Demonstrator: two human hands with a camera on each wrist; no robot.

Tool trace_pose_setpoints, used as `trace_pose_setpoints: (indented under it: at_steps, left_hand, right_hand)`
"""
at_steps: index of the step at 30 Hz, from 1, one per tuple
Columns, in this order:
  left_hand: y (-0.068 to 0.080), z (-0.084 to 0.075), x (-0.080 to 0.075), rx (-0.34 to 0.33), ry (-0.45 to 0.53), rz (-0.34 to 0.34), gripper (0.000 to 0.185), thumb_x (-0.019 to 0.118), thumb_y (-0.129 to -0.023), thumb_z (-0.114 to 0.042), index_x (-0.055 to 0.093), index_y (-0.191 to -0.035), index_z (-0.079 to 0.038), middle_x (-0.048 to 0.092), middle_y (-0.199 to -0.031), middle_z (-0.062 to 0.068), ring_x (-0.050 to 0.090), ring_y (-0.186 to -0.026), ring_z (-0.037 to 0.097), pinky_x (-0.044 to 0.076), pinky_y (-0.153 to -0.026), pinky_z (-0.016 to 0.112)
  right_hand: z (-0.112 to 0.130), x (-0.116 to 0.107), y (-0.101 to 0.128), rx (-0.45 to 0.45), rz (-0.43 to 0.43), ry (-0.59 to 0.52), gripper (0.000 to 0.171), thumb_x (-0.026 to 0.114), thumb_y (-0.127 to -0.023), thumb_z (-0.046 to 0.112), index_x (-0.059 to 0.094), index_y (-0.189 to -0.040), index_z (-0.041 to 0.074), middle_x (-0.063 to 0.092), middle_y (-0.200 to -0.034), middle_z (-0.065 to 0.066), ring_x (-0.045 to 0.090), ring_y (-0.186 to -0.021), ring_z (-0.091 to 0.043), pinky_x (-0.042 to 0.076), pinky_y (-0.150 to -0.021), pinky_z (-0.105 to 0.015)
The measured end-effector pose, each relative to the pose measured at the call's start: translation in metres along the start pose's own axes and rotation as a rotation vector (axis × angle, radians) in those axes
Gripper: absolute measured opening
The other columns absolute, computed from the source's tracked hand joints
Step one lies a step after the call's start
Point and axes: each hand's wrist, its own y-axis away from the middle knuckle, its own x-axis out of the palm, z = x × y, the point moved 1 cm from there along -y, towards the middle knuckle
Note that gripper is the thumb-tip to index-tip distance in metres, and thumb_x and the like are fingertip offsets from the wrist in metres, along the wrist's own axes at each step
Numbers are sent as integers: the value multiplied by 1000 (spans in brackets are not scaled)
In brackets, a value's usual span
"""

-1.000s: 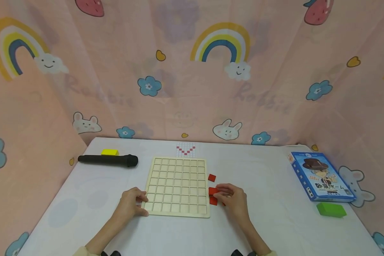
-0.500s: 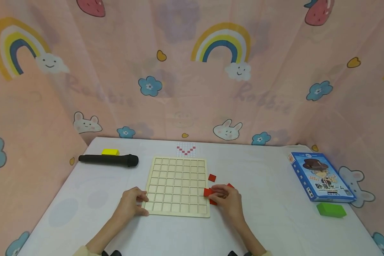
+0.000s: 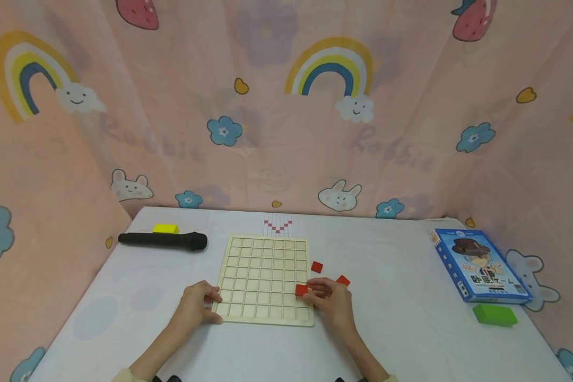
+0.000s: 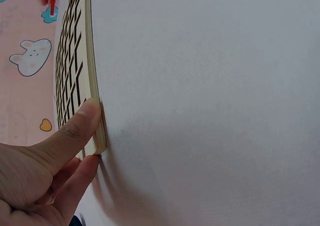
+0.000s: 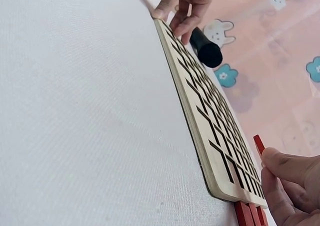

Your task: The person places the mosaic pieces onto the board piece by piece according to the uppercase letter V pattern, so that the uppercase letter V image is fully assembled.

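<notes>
A pale wooden grid board (image 3: 262, 278) with rows of square cells lies on the white table. My left hand (image 3: 194, 303) holds its near left corner, the thumb (image 4: 85, 118) at the front edge and the fingers at the left side. Between thumb and fingertips, my right hand (image 3: 333, 303) pinches a small red square tile (image 3: 301, 290) over the board's right columns. In the right wrist view this tile (image 5: 259, 144) stands tilted above the cells. Two loose red tiles show right of the board, one near its edge (image 3: 317, 267), the other behind the right hand (image 3: 343, 280).
More red tiles (image 5: 245, 214) sit against the board's right edge. A small paper pattern chart (image 3: 278, 224) lies behind the board. At left are a black microphone (image 3: 162, 240) and a yellow block (image 3: 165, 228). A blue game box (image 3: 479, 265) and a green block (image 3: 495, 314) stand at right.
My right hand has picked up a red tile from beside the board and carried it left over the right columns. The left hand stays at the corner.
</notes>
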Motion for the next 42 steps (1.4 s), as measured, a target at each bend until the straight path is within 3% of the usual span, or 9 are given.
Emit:
trace_pose_setpoints:
  at_steps: [19, 27, 42]
  left_hand:
    - [0, 0, 1, 5, -1, -1, 40, 89, -44, 8, 69, -77, -1, 66, -95, 7, 63, -80, 19, 53, -62, 23]
    - [0, 0, 0, 7, 2, -2, 40, 89, -44, 7, 69, -78, -1, 66, -95, 8, 64, -80, 20, 54, -66, 27]
    - [-1, 2, 1, 8, 4, -8, 40, 89, -44, 7, 70, -78, -1, 66, -95, 8, 64, -81, 20, 53, -62, 23]
  right_hand:
    - [6, 30, 4, -73, 53, -5, 28, 83, -72, 8, 71, -98, 2, 72, -86, -5, 68, -70, -11, 55, -70, -19]
    - [8, 42, 2, -112, 85, 0, 28, 82, -72, 6, 71, -98, 2, 72, -88, -6, 68, -72, -11, 55, -70, -19]
    - [14, 62, 2, -151, 144, -47, 28, 82, -69, -1, 70, -95, -2, 71, -88, -10, 68, -73, -15, 55, -67, -20]
